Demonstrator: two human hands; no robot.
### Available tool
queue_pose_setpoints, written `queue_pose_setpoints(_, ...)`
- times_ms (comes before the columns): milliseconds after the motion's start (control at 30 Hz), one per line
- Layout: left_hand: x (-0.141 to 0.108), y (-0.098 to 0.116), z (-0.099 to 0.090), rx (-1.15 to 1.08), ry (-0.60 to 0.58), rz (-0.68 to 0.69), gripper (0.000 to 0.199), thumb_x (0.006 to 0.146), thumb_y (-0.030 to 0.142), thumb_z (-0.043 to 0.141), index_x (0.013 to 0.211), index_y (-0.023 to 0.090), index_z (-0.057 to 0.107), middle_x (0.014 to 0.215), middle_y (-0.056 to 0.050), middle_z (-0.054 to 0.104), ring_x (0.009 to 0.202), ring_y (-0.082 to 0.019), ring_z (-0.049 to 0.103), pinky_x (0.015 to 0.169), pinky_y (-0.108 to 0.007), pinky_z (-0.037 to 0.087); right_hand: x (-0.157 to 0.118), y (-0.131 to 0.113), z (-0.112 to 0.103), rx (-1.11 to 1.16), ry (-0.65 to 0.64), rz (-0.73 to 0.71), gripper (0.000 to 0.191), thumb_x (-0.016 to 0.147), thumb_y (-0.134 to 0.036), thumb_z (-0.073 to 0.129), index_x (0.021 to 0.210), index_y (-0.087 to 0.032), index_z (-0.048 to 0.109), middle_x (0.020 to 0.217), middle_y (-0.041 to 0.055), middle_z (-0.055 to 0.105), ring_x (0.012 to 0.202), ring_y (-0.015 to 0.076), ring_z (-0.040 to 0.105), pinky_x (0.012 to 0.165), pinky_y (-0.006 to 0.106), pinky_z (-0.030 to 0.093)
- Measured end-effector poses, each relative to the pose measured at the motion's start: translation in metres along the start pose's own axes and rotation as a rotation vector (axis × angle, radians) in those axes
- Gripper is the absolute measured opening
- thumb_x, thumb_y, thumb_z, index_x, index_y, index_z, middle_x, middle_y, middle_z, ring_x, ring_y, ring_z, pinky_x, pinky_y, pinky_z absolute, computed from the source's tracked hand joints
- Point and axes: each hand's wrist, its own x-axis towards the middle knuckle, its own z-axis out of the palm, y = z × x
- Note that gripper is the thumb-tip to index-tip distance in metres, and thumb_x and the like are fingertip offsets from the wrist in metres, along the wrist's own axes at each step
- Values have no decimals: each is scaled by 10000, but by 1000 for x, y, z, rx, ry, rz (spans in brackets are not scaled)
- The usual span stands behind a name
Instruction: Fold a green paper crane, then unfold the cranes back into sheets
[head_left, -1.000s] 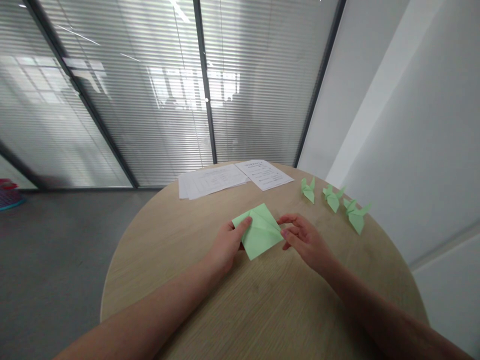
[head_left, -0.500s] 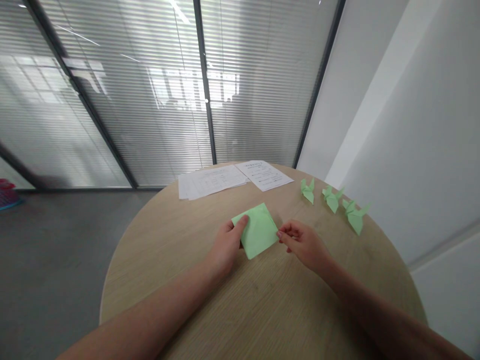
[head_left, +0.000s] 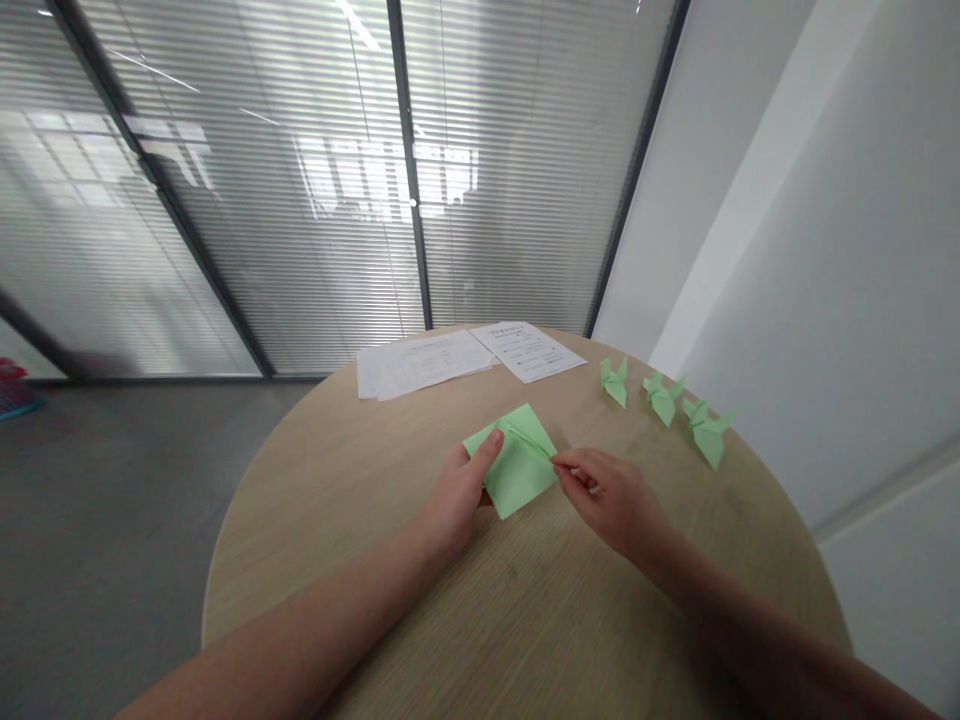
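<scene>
A folded square of light green paper (head_left: 517, 478) is held between my two hands, just above the round table. My left hand (head_left: 459, 492) grips its left corner, thumb on top and the other fingers mostly hidden underneath. At the right corner, my right hand (head_left: 609, 496) pinches the edge of a paper layer between thumb and forefinger. That layer is lifted a little, and a narrow raised fold runs from the right corner up towards the left thumb.
Three folded green paper cranes (head_left: 662, 400) stand in a row at the table's right edge. Printed white sheets (head_left: 427, 362) lie at the far side of the wooden table (head_left: 315, 470). Behind stands a glass partition with blinds (head_left: 330, 220); a white wall (head_left: 840, 300) rises at right.
My right fingers have closed on the right corner and drawn a layer of the green paper up and inward, so a raised fold now shows. My left hand has stayed nearly still.
</scene>
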Motion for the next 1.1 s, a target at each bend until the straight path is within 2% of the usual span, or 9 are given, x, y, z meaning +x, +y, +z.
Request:
queue_pose_setpoints(233,0,3,0,-13,-9,6,475,781,573,783,1070,200,728,996,-96,799,849,-278,760,667,-331,578,-2,-1,-1,-51,-27,-176,286,1017,-173,498,1204,-222,710,1050,78,754,929,177,723,836,287,569)
queue_pose_setpoints(400,1,3,2,-75,69,36,378,741,455,839,978,181,733,966,-109,802,863,-275,761,723,-337,594,-4,-2,1,16,-16,-197,283,989,-163,515,1145,-233,740,1031,82,735,911,181,717,816,298,587)
queue_pose_setpoints(467,1,3,2,-116,110,31,349,745,405,839,978,171,727,959,-123,802,864,-280,762,762,-356,604,-4,-4,4,119,-22,-111,226,981,-210,543,1085,-234,742,1029,87,721,885,182,713,749,287,596)
queue_pose_setpoints(533,0,3,3,-130,111,22,339,754,382,833,983,157,724,964,-142,802,849,-288,763,768,-371,608,-4,-6,8,305,-15,81,184,975,-318,578,1071,-227,706,1029,87,705,788,171,710,611,260,587)
queue_pose_setpoints(633,-1,4,4,-104,68,36,326,786,394,810,978,141,734,977,-157,802,824,-285,761,757,-371,609,-1,-7,13,635,-29,449,422,934,-559,598,1193,-227,583,975,65,693,634,163,688,445,241,534)
queue_pose_setpoints(733,-2,5,4,-57,38,57,312,813,427,786,945,147,747,974,-151,804,827,-282,755,757,-366,606,1,-5,16,790,-172,687,598,883,-725,553,1176,-204,549,778,22,677,534,163,650,387,231,485)
queue_pose_setpoints(800,-1,4,3,-30,39,63,311,818,446,781,932,159,750,959,-140,806,839,-286,752,759,-373,604,1,-3,17,825,-267,764,607,869,-767,527,1052,-190,572,683,13,661,464,142,602,366,216,447)
queue_pose_setpoints(900,0,3,2,-10,45,69,315,822,464,776,920,166,749,932,-129,803,860,-290,748,768,-380,600,1,-1,17,887,-356,796,581,834,-757,584,935,-185,580,799,65,719,479,127,610,357,209,436)
queue_pose_setpoints(1100,4,2,1,-17,45,55,337,810,483,782,929,171,732,948,-126,797,857,-281,740,743,-362,588,2,0,15,1016,-425,796,573,734,-677,765,950,-159,645,925,101,732,694,179,706,428,219,519)
